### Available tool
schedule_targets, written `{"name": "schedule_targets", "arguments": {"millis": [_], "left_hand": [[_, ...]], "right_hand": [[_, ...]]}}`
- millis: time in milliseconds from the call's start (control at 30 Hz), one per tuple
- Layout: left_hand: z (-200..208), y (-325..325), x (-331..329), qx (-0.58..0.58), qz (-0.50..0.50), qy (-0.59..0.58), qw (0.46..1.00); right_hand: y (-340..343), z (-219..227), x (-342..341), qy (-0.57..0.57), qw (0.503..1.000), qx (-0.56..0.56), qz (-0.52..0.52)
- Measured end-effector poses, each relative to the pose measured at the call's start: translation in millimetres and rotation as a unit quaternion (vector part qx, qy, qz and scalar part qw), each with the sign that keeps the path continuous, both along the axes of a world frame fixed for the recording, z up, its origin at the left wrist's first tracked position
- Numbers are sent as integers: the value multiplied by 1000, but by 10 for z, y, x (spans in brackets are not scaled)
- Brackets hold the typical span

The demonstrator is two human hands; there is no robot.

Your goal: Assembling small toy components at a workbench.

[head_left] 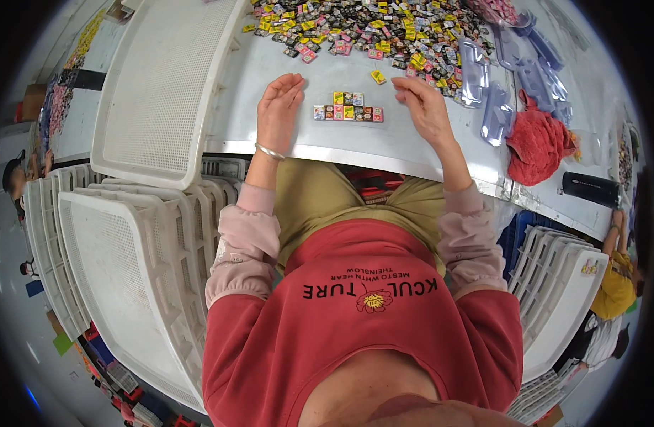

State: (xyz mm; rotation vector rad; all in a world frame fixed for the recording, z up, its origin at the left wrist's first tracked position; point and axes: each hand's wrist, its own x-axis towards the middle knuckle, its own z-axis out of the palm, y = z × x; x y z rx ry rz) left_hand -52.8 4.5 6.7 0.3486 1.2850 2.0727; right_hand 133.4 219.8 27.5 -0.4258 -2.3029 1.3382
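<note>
On the pale table in front of me, a short row of small, box-shaped coloured pieces [348, 113] lies side by side, with a shorter second row against its far side. To the left of these rows, my left hand [279, 107] hovers with fingers loosely bent and nothing visible in it; a bracelet circles the wrist. On the other side, my right hand [428, 110] is held palm inward, its fingers slightly curved and apart. A single yellow piece [378, 76] lies just left of its fingertips, not touching them. Beyond both hands spreads a large heap of similar pieces [384, 32].
A white mesh tray [160, 85] covers the table's left side, above stacked white trays [106, 249]. At the right are clear plastic holders [496, 114], a red cloth [539, 142] and a black box-like object [590, 188]. More trays [558, 292] stand at lower right. Other people work at both sides.
</note>
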Motion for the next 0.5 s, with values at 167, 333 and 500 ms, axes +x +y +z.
{"name": "schedule_targets", "arguments": {"millis": [167,333,500], "left_hand": [[22,22,110,-114,-77,279,950],[141,222,286,-285,-133,620,719],[87,224,247,-302,-138,631,701]], "right_hand": [[-77,-134,88,-17,998,-43,-43],[-227,-151,-245,-16,986,162,24],[-145,-200,-284,19,973,226,51]]}}
